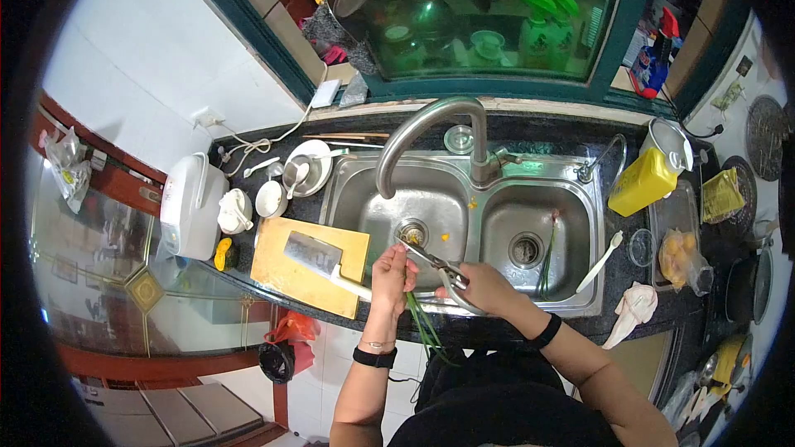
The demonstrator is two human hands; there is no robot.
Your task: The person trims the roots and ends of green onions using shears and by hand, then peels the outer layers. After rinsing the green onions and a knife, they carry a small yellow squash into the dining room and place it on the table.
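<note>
Over the front of the left sink basin [356, 207], my left hand [392, 275] is closed round a bunch of green onions [425, 329], their long leaves hanging down past the counter edge. My right hand [489, 288] grips a pair of metal kitchen scissors [451, 275] by the handles. The blades point left, right at the fingers of my left hand, where the onion ends are mostly hidden. Yellow scraps [445, 237] lie in the basin near the drain. A few more green stalks [547, 265] rest in the right basin.
Left of the sink, a cleaver [313, 253] lies on a wooden cutting board [269, 252]. The curved faucet [414, 128] arches over the left basin. To the right are a white brush [600, 261], a cloth [634, 306], a yellow container [642, 182] and a bag of round yellowish items [679, 257].
</note>
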